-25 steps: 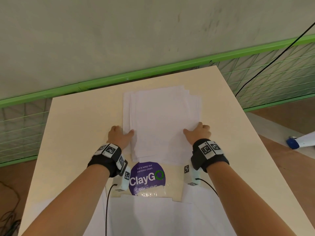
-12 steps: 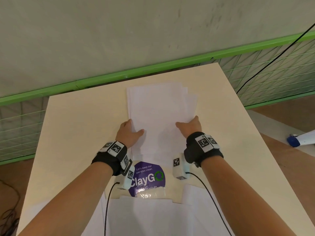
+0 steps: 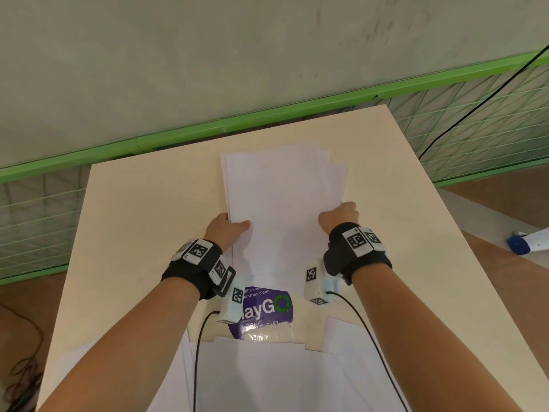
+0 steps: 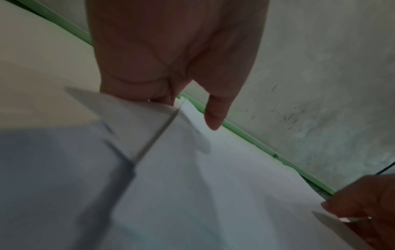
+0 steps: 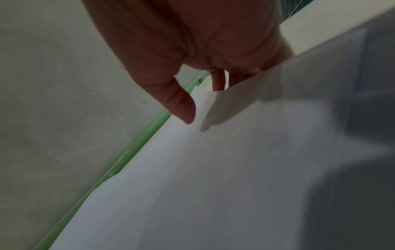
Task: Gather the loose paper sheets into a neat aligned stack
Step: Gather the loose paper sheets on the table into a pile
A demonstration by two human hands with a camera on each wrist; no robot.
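A pile of white paper sheets lies lengthwise on the middle of the beige table, its far corners still fanned a little. My left hand holds the pile's left edge, thumb on top and fingers tucked under. My right hand grips the right edge the same way. In the left wrist view the fingers go behind the paper, with the thumb over it. In the right wrist view the thumb hangs over the paper, whose near end looks raised off the table.
A purple ClayGo sticker sits on the table just behind the pile's near end. White material covers the table's near edge. A green mesh fence and a grey wall stand behind. A blue and white object lies on the floor at right.
Both hands pushed inward and forward, squeezing the spread sheets into a narrower pile. They went from lying on the sheets to gripping the pile's side edges.
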